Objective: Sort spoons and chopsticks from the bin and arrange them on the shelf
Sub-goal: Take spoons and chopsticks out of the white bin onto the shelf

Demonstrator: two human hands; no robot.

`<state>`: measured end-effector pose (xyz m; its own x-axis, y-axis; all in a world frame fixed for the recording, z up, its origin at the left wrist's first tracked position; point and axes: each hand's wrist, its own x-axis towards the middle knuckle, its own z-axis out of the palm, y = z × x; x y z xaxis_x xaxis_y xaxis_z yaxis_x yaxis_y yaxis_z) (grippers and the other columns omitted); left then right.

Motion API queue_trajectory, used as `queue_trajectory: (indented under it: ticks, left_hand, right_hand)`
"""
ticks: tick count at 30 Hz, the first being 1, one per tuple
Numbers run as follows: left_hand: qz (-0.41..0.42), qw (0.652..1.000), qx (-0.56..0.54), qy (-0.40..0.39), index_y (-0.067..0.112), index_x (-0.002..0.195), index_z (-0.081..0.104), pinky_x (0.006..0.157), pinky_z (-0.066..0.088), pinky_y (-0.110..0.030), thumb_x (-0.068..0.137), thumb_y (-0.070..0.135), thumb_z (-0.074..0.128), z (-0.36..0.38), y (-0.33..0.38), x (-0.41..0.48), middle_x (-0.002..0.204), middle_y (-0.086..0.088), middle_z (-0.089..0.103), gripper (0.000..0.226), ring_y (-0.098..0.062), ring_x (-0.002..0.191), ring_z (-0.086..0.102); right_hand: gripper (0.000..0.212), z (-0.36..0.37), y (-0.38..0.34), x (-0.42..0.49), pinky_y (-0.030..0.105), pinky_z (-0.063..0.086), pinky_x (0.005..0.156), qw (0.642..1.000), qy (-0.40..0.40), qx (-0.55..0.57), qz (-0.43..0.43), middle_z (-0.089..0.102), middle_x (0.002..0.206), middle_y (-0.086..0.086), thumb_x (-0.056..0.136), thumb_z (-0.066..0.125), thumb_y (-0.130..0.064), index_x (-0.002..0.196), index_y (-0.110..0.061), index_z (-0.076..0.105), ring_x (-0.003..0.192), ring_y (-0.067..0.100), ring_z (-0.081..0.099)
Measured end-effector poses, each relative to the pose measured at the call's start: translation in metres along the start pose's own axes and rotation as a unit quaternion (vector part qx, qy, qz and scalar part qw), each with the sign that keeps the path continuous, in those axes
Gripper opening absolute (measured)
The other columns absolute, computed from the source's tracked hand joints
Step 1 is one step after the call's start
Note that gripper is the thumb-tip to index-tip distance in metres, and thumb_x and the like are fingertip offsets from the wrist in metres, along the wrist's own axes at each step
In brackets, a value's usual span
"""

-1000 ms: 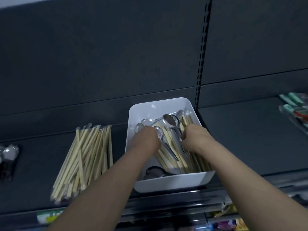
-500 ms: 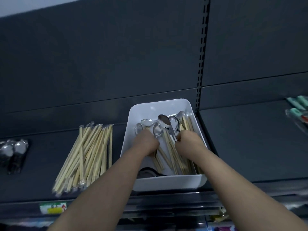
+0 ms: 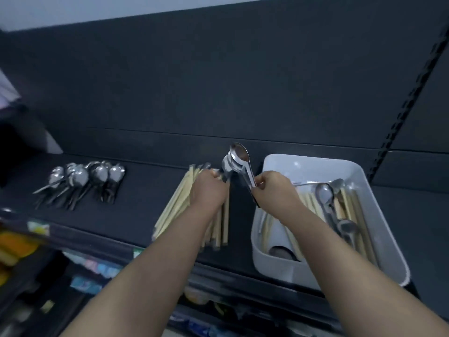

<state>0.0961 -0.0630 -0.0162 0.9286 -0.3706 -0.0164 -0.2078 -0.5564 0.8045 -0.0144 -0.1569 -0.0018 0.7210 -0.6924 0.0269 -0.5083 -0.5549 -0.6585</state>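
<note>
The held spoons (image 3: 237,159) hang in the air just left of the bin (image 3: 303,164), above the shelf (image 3: 136,215). Two bowls show, one stacked on the other. The right hand (image 3: 274,190) has its grip clenched on their handles from the bin's side. The left hand (image 3: 209,190) curls its grip at the neck of the lower one, as far as we can tell.

Left of the bin lies the chopstick pile (image 3: 175,205), far too many to count. Further left of the bin, well apart, sits the spoon row (image 3: 80,177), about six bowls. Inside the bin we count at least three loose spoons (image 3: 325,193) among a good many loose chopsticks (image 3: 349,207).

We judge the sorting well under way but unfinished — this pair belongs with the spoon row, and the bin is not yet emptied.
</note>
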Motion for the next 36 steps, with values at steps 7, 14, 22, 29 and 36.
queue_trajectory:
  ticks: [7, 14, 22, 29, 36]
  left_hand:
    - [-0.087, 0.995, -0.010, 0.042, 0.013, 0.122, 0.063, 0.085, 0.053, -0.034, 0.088, 0.014, 0.055, -0.127, -0.124, 0.041, 0.113, -0.010, 0.068, 0.035, -0.029, 0.100, 0.064]
    - [-0.112, 0.992, 0.038, 0.052, 0.014, 0.131, 0.056, 0.079, 0.048, -0.030, 0.095, 0.015, 0.050, -0.243, -0.220, 0.082, 0.122, -0.011, 0.064, 0.037, -0.029, 0.105, 0.061]
    - [-0.102, 0.992, 0.059, 0.053, 0.015, 0.124, 0.060, 0.085, 0.051, -0.036, 0.094, 0.013, 0.045, -0.283, -0.263, 0.124, 0.120, -0.008, 0.064, 0.033, -0.028, 0.103, 0.060]
    - [-0.094, 0.989, 0.105, 0.049, 0.015, 0.122, 0.061, 0.080, 0.045, -0.029, 0.094, 0.009, 0.046, -0.283, -0.271, 0.181, 0.118, -0.008, 0.065, 0.032, -0.027, 0.107, 0.060]
    - [-0.031, 0.977, 0.209, 0.003, 0.017, 0.123, 0.059, 0.080, 0.049, -0.036, 0.093, 0.009, 0.047, -0.271, -0.279, 0.217, 0.118, -0.011, 0.062, 0.033, -0.030, 0.103, 0.061]
  right_hand:
    - [0.011, 0.116, -0.111, 0.003, 0.027, 0.048, 0.066, 0.996, -0.084, 0.017, -0.026, 0.070, 0.085, 0.003, 0.087, 0.056, -0.016, 0.083, -0.019, 0.066, 0.083, 0.023, 0.064]
    - [0.013, 0.233, -0.207, 0.010, 0.032, 0.051, 0.070, 0.991, -0.126, 0.033, -0.022, 0.071, 0.083, 0.008, 0.085, 0.060, -0.017, 0.087, -0.009, 0.070, 0.082, 0.027, 0.065]
    - [0.017, 0.293, -0.255, 0.042, 0.034, 0.054, 0.071, 0.990, -0.131, 0.046, 0.017, 0.071, 0.083, 0.008, 0.085, 0.059, -0.019, 0.089, -0.008, 0.070, 0.083, 0.027, 0.066]
    - [0.011, 0.327, -0.277, 0.094, 0.026, 0.049, 0.059, 0.989, -0.135, 0.056, 0.039, 0.069, 0.081, 0.005, 0.082, 0.058, -0.014, 0.089, -0.009, 0.066, 0.077, 0.022, 0.065]
    - [0.021, 0.352, -0.293, 0.123, 0.026, 0.040, 0.067, 0.977, -0.181, -0.109, -0.037, 0.064, 0.101, 0.003, 0.088, 0.055, -0.030, 0.104, -0.019, 0.063, 0.089, 0.024, 0.058]
